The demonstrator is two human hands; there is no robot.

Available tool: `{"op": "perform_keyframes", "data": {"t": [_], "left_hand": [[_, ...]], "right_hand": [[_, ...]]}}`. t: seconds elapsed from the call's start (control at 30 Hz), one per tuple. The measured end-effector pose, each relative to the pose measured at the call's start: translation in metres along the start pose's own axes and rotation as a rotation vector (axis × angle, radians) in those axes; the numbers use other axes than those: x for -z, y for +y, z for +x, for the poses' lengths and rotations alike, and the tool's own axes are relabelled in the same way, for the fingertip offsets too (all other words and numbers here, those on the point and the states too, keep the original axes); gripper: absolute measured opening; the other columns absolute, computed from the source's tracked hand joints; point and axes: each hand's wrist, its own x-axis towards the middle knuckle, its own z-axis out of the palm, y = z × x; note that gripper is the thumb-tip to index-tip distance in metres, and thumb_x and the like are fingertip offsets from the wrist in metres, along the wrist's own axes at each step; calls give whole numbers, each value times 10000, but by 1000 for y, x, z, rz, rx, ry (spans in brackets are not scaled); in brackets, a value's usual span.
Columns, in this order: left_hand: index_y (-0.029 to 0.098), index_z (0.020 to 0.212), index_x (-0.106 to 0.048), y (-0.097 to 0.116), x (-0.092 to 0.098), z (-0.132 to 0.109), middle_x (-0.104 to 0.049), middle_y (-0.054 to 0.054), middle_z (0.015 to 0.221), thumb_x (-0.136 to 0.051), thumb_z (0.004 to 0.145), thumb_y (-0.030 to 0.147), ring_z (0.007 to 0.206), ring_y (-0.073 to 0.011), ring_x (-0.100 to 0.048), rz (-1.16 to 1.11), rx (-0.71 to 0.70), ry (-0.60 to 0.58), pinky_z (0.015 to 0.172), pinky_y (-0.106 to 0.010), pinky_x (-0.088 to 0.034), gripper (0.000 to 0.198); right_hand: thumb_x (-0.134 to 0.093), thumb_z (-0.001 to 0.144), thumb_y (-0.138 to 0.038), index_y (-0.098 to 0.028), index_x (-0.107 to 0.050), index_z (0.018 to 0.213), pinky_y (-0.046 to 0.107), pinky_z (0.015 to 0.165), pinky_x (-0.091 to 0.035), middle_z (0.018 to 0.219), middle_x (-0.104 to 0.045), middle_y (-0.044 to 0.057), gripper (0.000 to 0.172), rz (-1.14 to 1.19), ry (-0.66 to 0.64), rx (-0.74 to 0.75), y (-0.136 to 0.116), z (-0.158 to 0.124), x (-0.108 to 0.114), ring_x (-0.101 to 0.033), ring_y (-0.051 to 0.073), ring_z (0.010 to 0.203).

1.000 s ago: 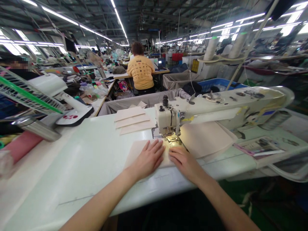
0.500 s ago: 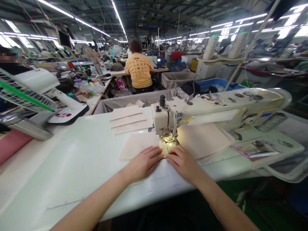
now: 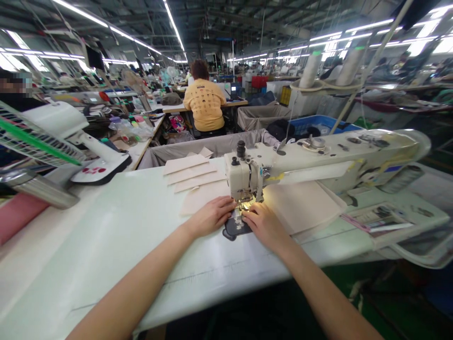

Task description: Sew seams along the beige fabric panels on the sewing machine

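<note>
An off-white sewing machine (image 3: 300, 163) stands on the pale table, its lamp lighting the needle area. A cream fabric piece (image 3: 191, 200) lies left of the needle, partly under my left hand (image 3: 212, 215). That hand rests flat, fingers stretched toward the presser foot (image 3: 245, 200). Close by on the other side is my right hand (image 3: 264, 224), its fingers bent and pressed together just before the foot; what they hold, if anything, is hidden. Between the hands a dark metal plate (image 3: 235, 229) shows. Another cream fabric (image 3: 304, 203) lies right, beneath the machine arm.
Several cream pieces (image 3: 187, 163) overlap behind the left hand. A white fan (image 3: 95, 146) and a steel flask (image 3: 42, 186) stand left. Beyond the table are a grey cloth-lined bin (image 3: 159, 153) and a person in a yellow shirt (image 3: 204, 101). A small tray (image 3: 378, 219) sits right.
Both hands have moved slightly away from me, toward the needle. The fabric under my left hand has moved the same way, uncovering the dark plate in front of the needle.
</note>
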Motion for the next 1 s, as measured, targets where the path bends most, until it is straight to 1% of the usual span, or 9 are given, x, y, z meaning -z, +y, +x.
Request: {"op": "perform_keyframes", "data": {"t": [0.13, 0.3, 0.53, 0.63, 0.7, 0.8, 0.87, 0.93, 1.0], "left_hand": [[190, 1393, -558, -1, 0, -1, -572, -129, 1384, -405, 1017, 240, 1330, -267, -495, 27, 50, -11, 1151, -455, -394, 409], [244, 1397, -548, 2, -4, -4, -499, -113, 1484, -417, 1025, 271, 1409, -306, -412, 56, 165, -28, 1174, -568, -301, 395], [129, 1464, -420, -5, -13, -12, -406, -205, 1550, -455, 1017, 417, 1456, -308, -363, 89, 308, 21, 1179, -523, -317, 532], [123, 1400, -498, -4, -7, -22, -463, -201, 1510, -475, 990, 326, 1406, -301, -439, 75, 304, 14, 1166, -497, -354, 457], [132, 1326, -565, -1, -1, -27, -543, -183, 1435, -522, 909, 200, 1332, -290, -515, 43, 324, 39, 1141, -464, -396, 424], [175, 1152, -657, 5, 7, -29, -668, -140, 1230, -570, 775, 106, 1183, -296, -605, 1, 379, 103, 1046, -455, -479, 393], [195, 1039, -679, 7, 14, -27, -709, -110, 1082, -568, 782, 130, 1070, -294, -648, -31, 428, 171, 974, -448, -518, 287], [189, 1051, -662, 6, 24, -26, -711, -100, 1041, -501, 857, 174, 1006, -280, -665, -60, 490, 262, 938, -438, -532, 253], [164, 1157, -618, 2, 37, -29, -694, -115, 1109, -429, 912, 202, 1039, -280, -658, -170, 627, 515, 955, -447, -524, 311]], "right_hand": [[-568, 973, -217, -209, -700, 1112, 436, 854, -545, 1004, -651, 95, 192, 91, 89, -2, -9, -21, -4, -605, 254, 958], [-562, 970, -227, -213, -708, 1082, 440, 850, -557, 998, -650, 95, 184, 139, 146, -11, -16, -33, -7, -615, 254, 953], [-540, 988, -256, -222, -700, 1101, 441, 857, -562, 1007, -665, 90, 199, 187, 161, -12, -18, -42, -2, -628, 247, 960], [-528, 996, -259, -205, -701, 1085, 445, 857, -562, 1003, -671, 97, 201, 188, 154, -22, -20, -49, -2, -634, 252, 955], [-534, 994, -267, -199, -707, 1063, 444, 846, -566, 991, -672, 100, 198, 191, 159, -25, -20, -51, -3, -639, 253, 941], [-535, 993, -277, -202, -715, 1043, 437, 827, -574, 971, -672, 98, 201, 208, 180, -20, -18, -50, -4, -647, 250, 921], [-532, 992, -281, -211, -720, 1031, 430, 816, -579, 960, -673, 94, 204, 220, 196, -10, -18, -50, -4, -652, 246, 911], [-530, 992, -277, -217, -723, 1022, 429, 824, -580, 960, -675, 93, 204, 233, 206, -9, -18, -50, -4, -654, 243, 915], [-532, 992, -273, -220, -723, 1017, 431, 835, -579, 961, -678, 91, 200, 245, 212, -20, -19, -51, -4, -655, 242, 919]]}}
